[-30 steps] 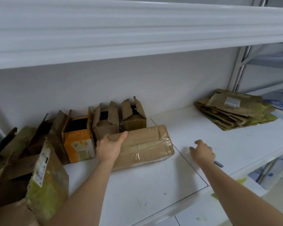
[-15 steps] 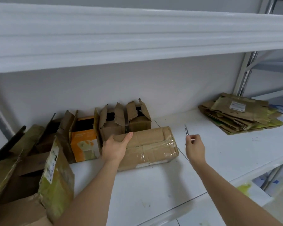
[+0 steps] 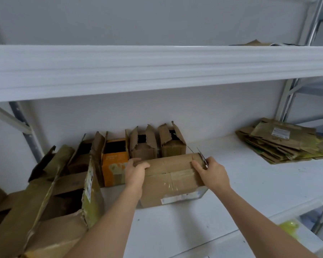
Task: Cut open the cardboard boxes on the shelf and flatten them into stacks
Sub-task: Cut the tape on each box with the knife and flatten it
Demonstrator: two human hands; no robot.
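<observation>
Two hands are on one sealed box [image 3: 172, 178], which lies on the white shelf [image 3: 241, 183] in the lower middle of the frame. The left hand [image 3: 135, 173] has its grip curled over the box's top left edge, fingers hooked on top and palm against the near face. The right hand [image 3: 212, 173] has its fingers laid on the top right corner while pinching a thin blade [image 3: 202, 158], which pokes up past the box's right end; whether its tip touches the cardboard I cannot tell.

The box looks light and fairly stiff, though its walls seem a little dented. The clear tape [image 3: 181, 174] across its top and front is glossy and probably slippery, so holding by the bare cardboard edges, as the left hand does, seems the surer hold, keeping the taped seam free for the blade.

Behind it, against the back wall, stand three small opened boxes: one orange box [image 3: 115, 161] and two brown boxes [image 3: 172, 146] with ragged flaps up. At lower left are more torn-open boxes [image 3: 54, 192], at least two; the exact count is unclear. At upper right of the shelf lies one flattened stack [image 3: 282, 144].
</observation>
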